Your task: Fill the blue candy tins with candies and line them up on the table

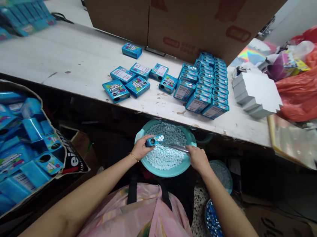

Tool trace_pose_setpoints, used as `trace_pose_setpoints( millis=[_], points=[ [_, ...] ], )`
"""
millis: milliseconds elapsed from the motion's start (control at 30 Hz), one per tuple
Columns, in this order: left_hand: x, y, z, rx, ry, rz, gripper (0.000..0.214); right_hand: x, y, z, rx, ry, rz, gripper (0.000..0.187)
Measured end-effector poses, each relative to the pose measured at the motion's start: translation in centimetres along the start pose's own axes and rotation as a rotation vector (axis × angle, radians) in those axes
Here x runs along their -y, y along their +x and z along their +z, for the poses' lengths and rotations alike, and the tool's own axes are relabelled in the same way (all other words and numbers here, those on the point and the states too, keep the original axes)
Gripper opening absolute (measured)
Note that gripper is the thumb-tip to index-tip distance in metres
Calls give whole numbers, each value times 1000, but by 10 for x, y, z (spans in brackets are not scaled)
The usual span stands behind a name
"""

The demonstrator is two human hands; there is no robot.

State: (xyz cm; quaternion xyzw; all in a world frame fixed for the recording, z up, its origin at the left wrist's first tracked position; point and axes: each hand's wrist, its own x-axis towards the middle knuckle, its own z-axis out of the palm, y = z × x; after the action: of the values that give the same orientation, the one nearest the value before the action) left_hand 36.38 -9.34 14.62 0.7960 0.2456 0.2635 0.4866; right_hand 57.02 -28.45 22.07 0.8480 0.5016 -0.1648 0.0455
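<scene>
Fingers (145,142) of the left hand (140,149) grip a blue box (154,140) over the bowl (169,173), centre frame, likely to catch spills, while the right hand (198,159) clasps a scoop (178,147).

Thin gold bangle (133,156) by the left hand (141,148); glossy pink apron (142,222), perhaps plastic; black straps (132,192)

Basin (142,135): teal.
Pellets (165,159): pale blue-white.
Small box (152,141): bright blue, dark round spot at end.
Scoop (178,147): silver-grey.
Bangle (134,156): gold.
Apron (147,223): pink, marbled with green and cream.
Stacked boxes (204,85): blue, multicoloured lettering, white label panels.
Table (68,56): off-white, stained.
Carton (186,16): brown, red print.
Bags (311,89): red-orange.
Folded cartons (256,93): white-grey.
Glossy pieces (214,222): dark blue.
</scene>
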Motion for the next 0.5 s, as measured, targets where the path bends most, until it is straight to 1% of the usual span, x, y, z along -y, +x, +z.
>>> trace_pose_setpoints(
  millis=[67,133,267,333,400,500],
  points=[
    [-4,-2,-9,-22,8,-19,40,10,16,21,43,-41,37,29],
    [-7,-5,-18,-34,14,-44,41,29,32,42,68,-14,32,32],
    [-8,-13,-32,-89,8,-99,41,76,56,77,144,124,-33,29],
    [-7,-17,-38,-107,-4,-121,42,88,59,86,159,203,-60,30],
    [-7,-21,-44,-122,-10,-131,43,84,55,88,157,268,-71,30],
    [-9,-24,-49,-120,-3,-83,43,54,37,77,143,329,-79,31]
  ],
)
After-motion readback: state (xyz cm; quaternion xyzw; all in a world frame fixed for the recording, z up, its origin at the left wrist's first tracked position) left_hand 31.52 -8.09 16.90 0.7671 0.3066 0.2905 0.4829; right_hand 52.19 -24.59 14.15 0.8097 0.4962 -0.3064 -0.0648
